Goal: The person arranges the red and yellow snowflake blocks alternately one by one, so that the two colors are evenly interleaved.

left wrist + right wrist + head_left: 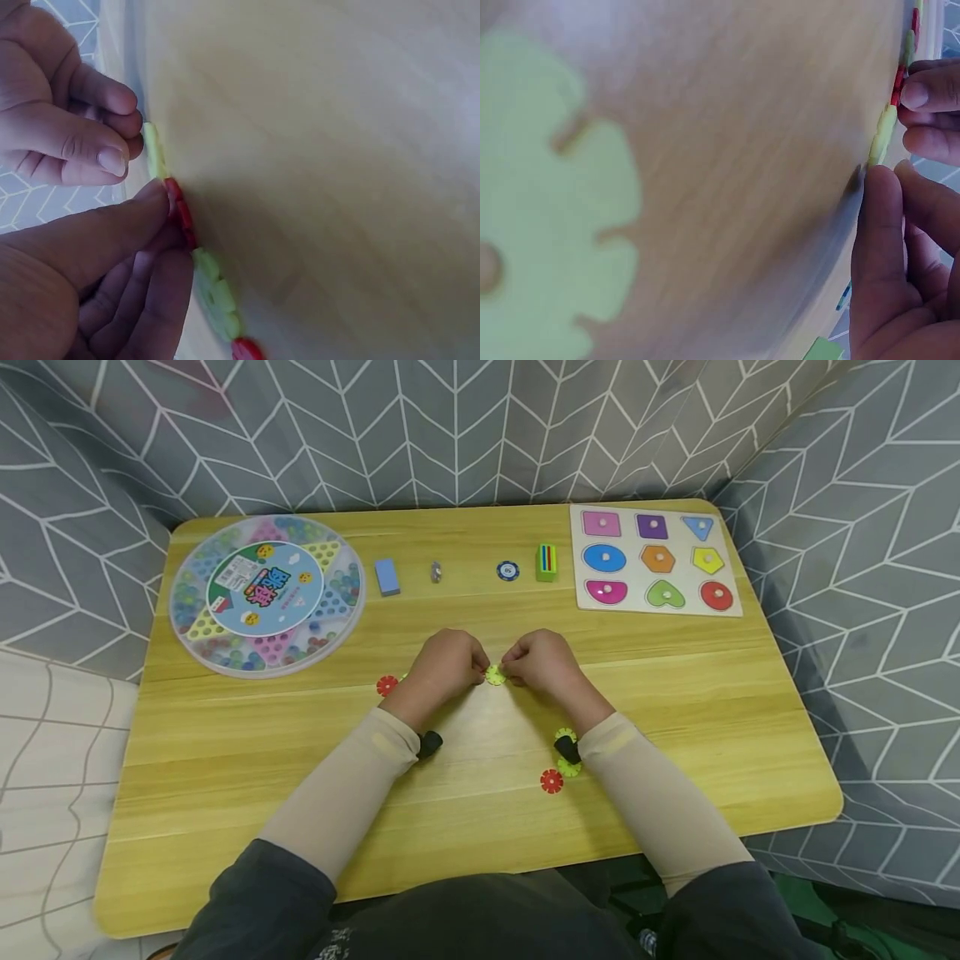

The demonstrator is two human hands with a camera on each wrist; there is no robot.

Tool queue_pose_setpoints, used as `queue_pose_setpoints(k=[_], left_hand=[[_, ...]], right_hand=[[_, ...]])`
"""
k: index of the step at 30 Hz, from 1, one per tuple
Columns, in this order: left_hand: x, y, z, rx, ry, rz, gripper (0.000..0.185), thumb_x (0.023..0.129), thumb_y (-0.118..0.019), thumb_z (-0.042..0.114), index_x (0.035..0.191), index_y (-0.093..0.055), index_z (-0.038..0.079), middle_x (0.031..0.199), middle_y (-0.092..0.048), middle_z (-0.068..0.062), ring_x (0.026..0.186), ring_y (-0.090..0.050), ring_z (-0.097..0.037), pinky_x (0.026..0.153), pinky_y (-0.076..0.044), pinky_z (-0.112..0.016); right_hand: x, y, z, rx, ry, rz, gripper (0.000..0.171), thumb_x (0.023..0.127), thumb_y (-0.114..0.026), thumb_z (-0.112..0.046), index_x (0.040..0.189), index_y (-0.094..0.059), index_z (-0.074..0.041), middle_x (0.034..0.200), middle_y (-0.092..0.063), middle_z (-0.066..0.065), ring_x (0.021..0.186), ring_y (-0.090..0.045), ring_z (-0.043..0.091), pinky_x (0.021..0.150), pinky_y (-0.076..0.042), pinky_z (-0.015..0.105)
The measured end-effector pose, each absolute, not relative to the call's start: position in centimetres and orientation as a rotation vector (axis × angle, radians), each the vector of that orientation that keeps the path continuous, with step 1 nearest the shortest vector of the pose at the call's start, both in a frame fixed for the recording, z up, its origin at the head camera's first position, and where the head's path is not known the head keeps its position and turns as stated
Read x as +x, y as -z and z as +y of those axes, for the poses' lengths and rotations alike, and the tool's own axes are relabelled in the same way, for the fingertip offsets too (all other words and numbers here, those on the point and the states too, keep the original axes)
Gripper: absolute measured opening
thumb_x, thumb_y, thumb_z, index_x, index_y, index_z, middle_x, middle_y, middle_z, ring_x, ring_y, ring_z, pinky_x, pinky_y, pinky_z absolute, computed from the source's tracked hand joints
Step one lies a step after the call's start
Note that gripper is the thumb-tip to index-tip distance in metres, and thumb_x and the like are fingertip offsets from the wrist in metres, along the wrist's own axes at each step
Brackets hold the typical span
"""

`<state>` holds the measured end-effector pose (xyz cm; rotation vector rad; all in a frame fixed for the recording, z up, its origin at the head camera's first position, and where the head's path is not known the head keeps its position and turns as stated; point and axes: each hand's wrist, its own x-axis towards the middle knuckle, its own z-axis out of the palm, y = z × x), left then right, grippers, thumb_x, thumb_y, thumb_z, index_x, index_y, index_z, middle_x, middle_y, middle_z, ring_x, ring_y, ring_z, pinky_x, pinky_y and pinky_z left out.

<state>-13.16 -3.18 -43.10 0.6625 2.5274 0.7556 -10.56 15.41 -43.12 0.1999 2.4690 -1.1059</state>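
Observation:
My hands meet at the middle of the wooden table (675,735). In the head view my right hand (513,675) pinches a yellow-green notched disc (495,675). My left hand (480,672) touches that disc from the other side. The left wrist view shows the left thumb (112,232) and fingers pinching a red disc (181,214) that lies edge to edge with the yellow-green disc (155,150). Another green disc (215,294) and a red one (247,349) follow in the same row. A red disc (387,685) lies by my left hand.
Two green discs (567,752) and a red disc (551,781) lie by my right wrist. Along the far edge stand a round marble game box (266,593), a blue block (387,577), a poker chip (507,571), a green block (547,562) and a shape puzzle board (654,597).

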Motion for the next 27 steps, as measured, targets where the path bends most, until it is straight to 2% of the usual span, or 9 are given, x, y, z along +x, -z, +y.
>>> queue_pose_setpoints(k=[6,9,10,14,16,17,20,27], left_hand=[[-13.0,42.8,-2.4,0.71,-0.727,2.535,0.015,0.091,-0.078,0.011,0.104,-0.084,0.01,0.102,-0.077,0.0,0.1,-0.068,-0.02,0.091,-0.053,-0.035],[-13.0,42.6,-1.6,0.744,-0.689,2.558,0.013,0.09,-0.076,0.011,0.102,-0.083,0.01,0.101,-0.077,0.001,0.098,-0.068,-0.019,0.088,-0.053,-0.034],[-13.1,42.7,-1.3,0.759,-0.674,2.568,0.009,0.089,-0.075,0.009,0.092,-0.083,0.012,0.092,-0.075,0.002,0.09,-0.067,-0.018,0.081,-0.053,-0.033],[-13.2,42.7,-0.6,0.761,-0.645,2.589,0.011,0.085,-0.075,0.005,0.084,-0.082,0.014,0.087,-0.071,0.005,0.083,-0.062,-0.016,0.073,-0.05,-0.031],[-13.3,42.6,-0.3,0.765,-0.608,2.587,0.013,0.084,-0.076,0.004,0.086,-0.083,0.015,0.091,-0.073,0.004,0.086,-0.065,-0.017,0.076,-0.052,-0.031],[-13.3,42.5,-0.3,0.758,-0.594,2.587,0.016,0.085,-0.078,0.005,0.097,-0.084,0.014,0.102,-0.076,0.004,0.095,-0.067,-0.019,0.083,-0.053,-0.033],[-13.4,42.3,-0.1,0.76,-0.554,2.58,0.02,0.086,-0.081,0.008,0.105,-0.084,0.013,0.111,-0.076,0.0,0.106,-0.068,-0.024,0.093,-0.053,-0.037],[-13.2,42.8,0.2,0.754,-0.588,2.563,0.023,0.087,-0.08,0.01,0.11,-0.083,0.012,0.114,-0.076,-0.001,0.113,-0.066,-0.025,0.1,-0.05,-0.037]], right_hand=[[-9.9,43.4,17.3,0.365,1.374,2.257,0.015,0.096,-0.075,-0.009,0.104,-0.077,0.004,0.105,-0.071,0.014,0.084,-0.073,0.019,0.078,-0.061,0.031],[-8.9,42.8,18.7,0.429,1.506,2.13,0.02,0.097,-0.073,-0.006,0.11,-0.074,0.009,0.107,-0.07,0.017,0.087,-0.073,0.021,0.082,-0.061,0.033],[-8.4,42.6,19.2,0.434,1.527,2.097,0.022,0.098,-0.072,-0.007,0.112,-0.073,0.01,0.106,-0.071,0.017,0.087,-0.072,0.021,0.083,-0.06,0.033],[-5.6,41.8,21.1,0.407,1.572,2.008,0.028,0.1,-0.069,-0.008,0.117,-0.069,0.014,0.102,-0.073,0.017,0.085,-0.072,0.019,0.086,-0.06,0.035],[-3.9,41.7,21.8,0.369,1.581,1.993,0.029,0.1,-0.069,-0.006,0.117,-0.067,0.017,0.1,-0.073,0.018,0.084,-0.073,0.019,0.085,-0.06,0.037],[-2.9,41.7,22.0,0.348,1.587,1.987,0.028,0.099,-0.069,-0.004,0.116,-0.067,0.018,0.1,-0.073,0.019,0.085,-0.073,0.02,0.085,-0.06,0.038],[-0.2,41.7,22.2,0.271,1.552,2.042,0.026,0.096,-0.072,-0.003,0.112,-0.068,0.016,0.097,-0.073,0.019,0.084,-0.073,0.022,0.081,-0.061,0.038],[4.3,42.1,21.6,0.201,1.251,2.372,0.021,0.088,-0.083,-0.014,0.102,-0.076,0.0,0.09,-0.074,0.002,0.083,-0.071,0.017,0.075,-0.058,0.031]])
